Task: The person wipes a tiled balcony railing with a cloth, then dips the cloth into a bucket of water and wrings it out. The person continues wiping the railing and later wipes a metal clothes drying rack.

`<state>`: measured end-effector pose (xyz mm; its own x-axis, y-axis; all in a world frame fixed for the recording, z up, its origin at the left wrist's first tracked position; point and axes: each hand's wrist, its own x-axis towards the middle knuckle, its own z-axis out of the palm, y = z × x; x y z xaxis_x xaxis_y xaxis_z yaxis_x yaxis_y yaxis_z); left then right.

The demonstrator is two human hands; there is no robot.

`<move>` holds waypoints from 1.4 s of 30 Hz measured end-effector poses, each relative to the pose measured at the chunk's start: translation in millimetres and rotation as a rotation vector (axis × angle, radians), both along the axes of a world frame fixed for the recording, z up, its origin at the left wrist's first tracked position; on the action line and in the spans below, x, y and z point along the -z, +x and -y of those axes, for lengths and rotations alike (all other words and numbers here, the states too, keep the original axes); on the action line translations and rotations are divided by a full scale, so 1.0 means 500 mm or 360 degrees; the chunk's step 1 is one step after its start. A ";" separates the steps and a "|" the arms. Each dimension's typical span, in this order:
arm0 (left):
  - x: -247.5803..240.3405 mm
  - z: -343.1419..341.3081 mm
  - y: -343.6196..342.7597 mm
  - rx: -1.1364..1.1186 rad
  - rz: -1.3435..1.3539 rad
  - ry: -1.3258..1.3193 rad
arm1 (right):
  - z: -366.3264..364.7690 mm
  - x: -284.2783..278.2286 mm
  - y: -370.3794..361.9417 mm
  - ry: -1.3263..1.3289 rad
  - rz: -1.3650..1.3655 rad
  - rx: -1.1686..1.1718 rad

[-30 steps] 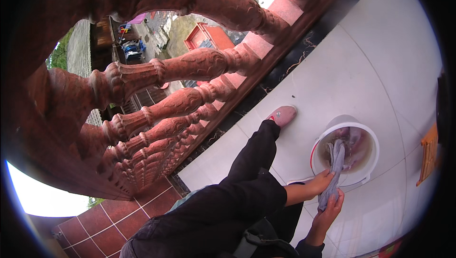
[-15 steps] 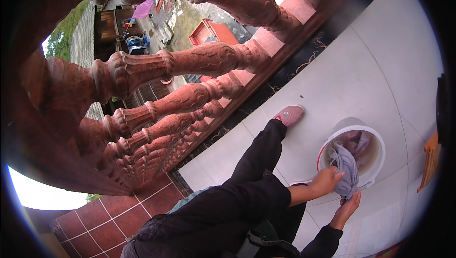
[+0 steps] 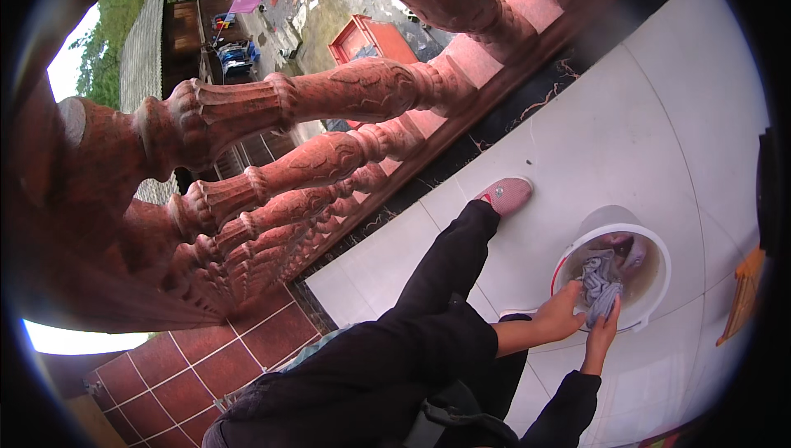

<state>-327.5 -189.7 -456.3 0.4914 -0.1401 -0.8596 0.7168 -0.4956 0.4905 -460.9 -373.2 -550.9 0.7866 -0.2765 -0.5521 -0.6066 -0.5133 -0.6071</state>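
Observation:
A wet grey cloth hangs bunched over the near side of a white bucket. My left hand grips it from the left, and my right hand is closed round its lower end. The cloth's upper folds reach down into the bucket. Murky water fills part of it, with a purplish, soaked piece of fabric lying at the far side. Part of my fingers is hidden by the cloth folds.
A red-brown stone balustrade runs along the left, above a black marble strip. My foot in a pink shoe stands on the pale tiled floor. A wooden object is at the right edge. Dark red tiles lie lower left.
The grey cloth has gone from a long twisted length to a looser, crumpled bunch lower over the bucket. My right hand has moved up, nearer the left one.

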 end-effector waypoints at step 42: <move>-0.021 0.034 0.039 0.0002 -0.0120 -0.0125 | -0.014 -0.106 -0.003 0.0054 -0.0130 0.1394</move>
